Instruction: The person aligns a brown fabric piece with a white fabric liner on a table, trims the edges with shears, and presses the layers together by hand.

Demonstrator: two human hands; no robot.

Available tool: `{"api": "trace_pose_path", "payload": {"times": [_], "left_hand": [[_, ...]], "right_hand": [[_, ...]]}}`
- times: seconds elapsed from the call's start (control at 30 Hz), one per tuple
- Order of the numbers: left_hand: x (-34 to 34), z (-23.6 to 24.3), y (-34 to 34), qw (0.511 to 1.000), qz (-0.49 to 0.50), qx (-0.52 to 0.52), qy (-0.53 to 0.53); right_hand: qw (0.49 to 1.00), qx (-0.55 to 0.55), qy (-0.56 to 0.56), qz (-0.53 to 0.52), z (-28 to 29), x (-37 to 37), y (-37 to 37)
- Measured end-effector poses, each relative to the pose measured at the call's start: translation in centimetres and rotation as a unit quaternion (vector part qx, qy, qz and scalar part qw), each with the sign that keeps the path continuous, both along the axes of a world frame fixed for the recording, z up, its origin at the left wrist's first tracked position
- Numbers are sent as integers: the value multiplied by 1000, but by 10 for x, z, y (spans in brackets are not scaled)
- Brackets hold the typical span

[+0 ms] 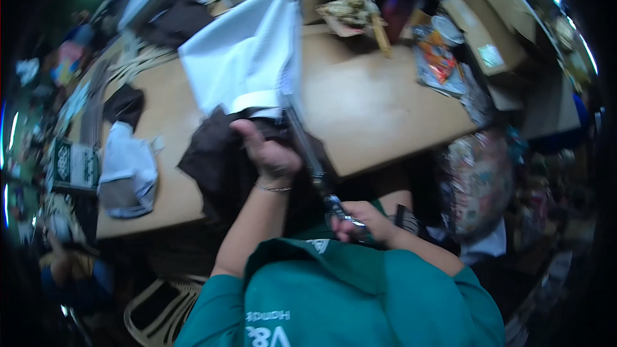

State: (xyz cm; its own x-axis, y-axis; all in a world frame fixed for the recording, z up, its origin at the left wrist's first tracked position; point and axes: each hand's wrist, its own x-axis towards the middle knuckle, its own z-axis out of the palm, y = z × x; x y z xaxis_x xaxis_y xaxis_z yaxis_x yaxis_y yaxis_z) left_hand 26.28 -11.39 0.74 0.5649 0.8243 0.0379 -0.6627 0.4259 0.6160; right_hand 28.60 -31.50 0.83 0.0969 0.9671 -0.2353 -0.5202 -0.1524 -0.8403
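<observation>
My left hand (275,157) is at the dark brown cloth (215,160), at the near end of a white cloth piece (241,58). Its thumb is stretched out, but the other fingers are hidden or blurred. My right hand (360,220), in front of my body, is closed around the near end of a long, thin, dark shiny rod-like thing (308,154). From there it runs up and left, past my left hand, to the white cloth's edge. Its exact kind is unclear. The white cloth spreads over the wooden table (379,103) and rises toward the far side.
On the left of the table lies a white and brown cloth piece (128,170), beside a green box (74,166). A crumpled tan bundle (353,9), a colourful packet (440,61) and cardboard boxes (491,32) sit far right. A wrapped bulky bag (479,183) stands right of the table.
</observation>
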Motion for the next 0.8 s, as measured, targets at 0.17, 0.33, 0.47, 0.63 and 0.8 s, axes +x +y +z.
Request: {"api": "trace_pose_path", "payload": {"times": [0.17,0.33,0.47,0.63,0.8], "left_hand": [[-19,-24,16,998,42,-24,50],[-82,-30,29,995,10,54,85],[-121,-60,33,973,6,136,189],[-106,-56,21,987,-85,17,138],[-101,-46,18,966,-165,-1,200]], "right_hand": [[991,54,33,-116,1,-2,-8],[921,-97,-100,-364,-10,28,-56],[802,-337,-352,-346,-15,60,-65],[595,-388,-629,-316,-19,128,-34],[439,-108,-840,-300,3,115,19]]}}
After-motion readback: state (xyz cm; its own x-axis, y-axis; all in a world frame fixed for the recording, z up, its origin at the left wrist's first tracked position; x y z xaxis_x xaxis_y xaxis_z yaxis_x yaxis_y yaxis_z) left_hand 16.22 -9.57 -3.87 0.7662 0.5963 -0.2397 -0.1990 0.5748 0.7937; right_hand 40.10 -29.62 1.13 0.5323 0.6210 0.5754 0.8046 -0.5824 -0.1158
